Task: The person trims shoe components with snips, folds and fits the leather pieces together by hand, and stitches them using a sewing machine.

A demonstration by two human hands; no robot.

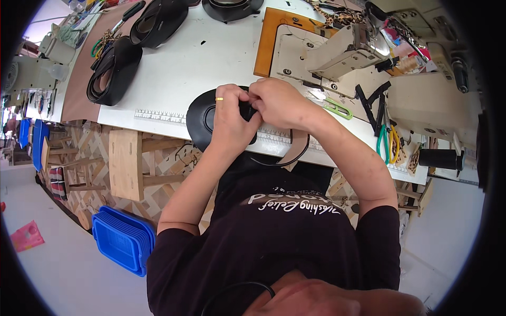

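At the near edge of the white table, a black leather-like piece with a broad rounded end lies under my hands. My left hand, a gold ring on one finger, is closed over its middle. Close against it, my right hand is bent inward with its fingertips pinched together on the same piece. The exact spot between the fingertips is hidden. From the piece, a strap, black with a beige inner face, curls down over the table edge towards my lap.
Curved black leather-like pieces lie farther back. A sewing machine stands at right, near a green thread cutter, black strips and scissors. A printed ruler runs along the edge. Blue baskets and a wooden stool stand below.
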